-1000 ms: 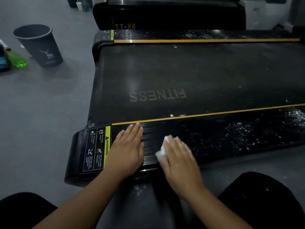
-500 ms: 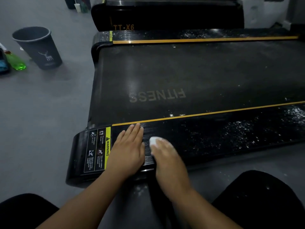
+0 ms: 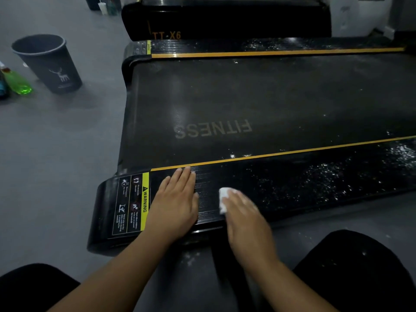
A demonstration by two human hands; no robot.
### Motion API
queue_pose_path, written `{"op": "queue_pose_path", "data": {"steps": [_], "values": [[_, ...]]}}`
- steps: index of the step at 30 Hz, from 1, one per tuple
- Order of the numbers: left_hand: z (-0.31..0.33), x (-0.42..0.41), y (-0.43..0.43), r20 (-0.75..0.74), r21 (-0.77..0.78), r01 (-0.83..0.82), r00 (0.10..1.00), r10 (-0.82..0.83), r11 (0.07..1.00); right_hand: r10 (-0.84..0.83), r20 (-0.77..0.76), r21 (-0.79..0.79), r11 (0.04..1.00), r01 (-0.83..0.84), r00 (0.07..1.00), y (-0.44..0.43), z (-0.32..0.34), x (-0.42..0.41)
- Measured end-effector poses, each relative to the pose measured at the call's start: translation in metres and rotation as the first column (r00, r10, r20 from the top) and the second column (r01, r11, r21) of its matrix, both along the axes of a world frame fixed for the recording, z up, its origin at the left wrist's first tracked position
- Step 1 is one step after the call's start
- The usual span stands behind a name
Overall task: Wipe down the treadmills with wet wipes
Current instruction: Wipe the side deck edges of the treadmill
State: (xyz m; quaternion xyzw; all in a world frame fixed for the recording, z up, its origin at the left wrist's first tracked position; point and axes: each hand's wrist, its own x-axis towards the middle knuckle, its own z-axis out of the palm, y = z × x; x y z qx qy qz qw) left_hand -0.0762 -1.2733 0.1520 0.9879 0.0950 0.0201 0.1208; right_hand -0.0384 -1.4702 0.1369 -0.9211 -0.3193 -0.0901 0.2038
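Far L of the treadmill, at frame edge: green bottle on the floor, w/ a grey bin (deer print, upright) just beside it. Both sit well apart from the treadmill's L end, w/ a wide strip of bare grey floor between.

Treadmill's L end is a rounded black edge, and its near corner carries a warning label w/ a yellow band. L hand lies flat on the near side rail, just R of the label. Its fingers are straight and together, tips at the yellow stripe along the belt edge; it holds nothing.

Next comes a short gap of ribbed rail, then the wet wipe, a small white wad approx mid-width on the rail, showing at the L side of the R hand. R hand lies over it, fingers stretched out and pressing it down. They don't look curled round it, though they're blurred. The wrist overhangs the rail's outer edge.

R of the hands the rail runs to frame edge, speckled w/ white flecks, thickest far R. FITNESS print sits on the belt past the stripe. A second treadmill marked TT-X6 stands close alongside the far rail. Knees in black are below the near rail, w/ a narrow gap of floor between them.
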Motion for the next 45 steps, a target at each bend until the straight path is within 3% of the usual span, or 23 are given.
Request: {"op": "queue_pose_path", "data": {"steps": [3, 9, 14, 17, 20, 24, 26, 29, 34, 39, 43, 45], "values": [[0.001, 0.002, -0.002, 0.003, -0.003, -0.002, 1.000, 0.002, 1.000, -0.188, -0.026, -0.002, 0.982, 0.188, 0.982, 0.011, 0.006, 0.042], [0.002, 0.002, -0.002, 0.000, -0.015, 0.004, 1.000, -0.004, 1.000, 0.104, -0.064, -0.122, 0.986, -0.111, 0.993, 0.021, 0.009, 0.002], [0.003, 0.004, -0.004, -0.010, -0.001, 0.002, 1.000, -0.002, 1.000, -0.175, -0.096, -0.141, 0.977, 0.160, 0.980, 0.029, 0.015, 0.069], [0.001, 0.003, -0.004, 0.008, -0.002, -0.006, 1.000, 0.006, 1.000, -0.027, -0.109, -0.153, 0.988, 0.010, 0.994, 0.054, 0.015, 0.046], [0.001, 0.003, -0.004, -0.002, -0.002, -0.005, 1.000, 0.005, 1.000, 0.111, -0.064, -0.140, 0.983, -0.119, 0.992, 0.026, 0.018, 0.034], [0.000, 0.004, -0.004, 0.007, 0.008, -0.013, 1.000, 0.013, 1.000, -0.122, -0.126, -0.131, 0.986, 0.105, 0.984, 0.028, 0.017, 0.076], [0.000, 0.003, -0.005, 0.003, 0.012, -0.015, 1.000, 0.015, 1.000, -0.071, -0.147, -0.119, 0.991, 0.054, 0.987, 0.048, 0.019, 0.062], [0.000, 0.003, -0.005, -0.002, 0.000, -0.015, 1.000, 0.015, 1.000, 0.125, -0.158, -0.158, 0.976, -0.150, 0.979, 0.041, 0.017, 0.041], [0.001, 0.003, -0.005, 0.006, -0.006, -0.007, 1.000, 0.007, 1.000, -0.089, -0.198, -0.141, 0.988, 0.061, 0.976, 0.027, 0.022, 0.080], [0.002, 0.002, -0.005, 0.004, -0.025, -0.009, 1.000, 0.009, 1.000, 0.106, -0.175, -0.192, 0.971, -0.140, 0.979, 0.041, 0.021, 0.052], [0.004, 0.003, -0.006, 0.000, -0.021, -0.010, 1.000, 0.010, 1.000, -0.072, -0.198, -0.165, 0.985, 0.039, 0.977, 0.027, 0.025, 0.079], [0.002, 0.003, -0.006, 0.011, -0.021, -0.010, 1.000, 0.011, 1.000, -0.035, -0.222, -0.150, 0.989, 0.001, 0.975, 0.043, 0.026, 0.066]]}}
